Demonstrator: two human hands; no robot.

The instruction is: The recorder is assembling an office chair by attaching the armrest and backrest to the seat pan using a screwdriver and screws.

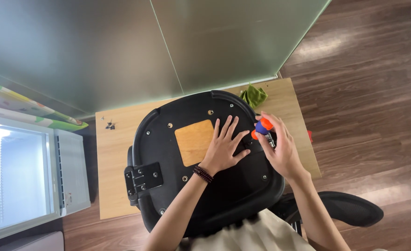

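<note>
From the head camera, the left hand lies flat with fingers spread on the upturned black plastic chair seat, gripping nothing, just right of its square wooden patch. The right hand is curled around a stubby orange-and-blue screwdriver, tip down on the seat beside the left fingertips. A green cloth lies beyond the fingers on the pale wooden table.

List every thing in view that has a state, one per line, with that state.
Chair seat: upside down on the wooden table, underside facing up.
Left hand: open, flat on the seat, fingers spread.
Right hand: closed around the screwdriver.
Screwdriver: gripped, tip pointing down at the seat.
Metal bracket: fixed at the seat edge.
Green cloth: crumpled on the table.
Loose screws: lying on the table.
</note>
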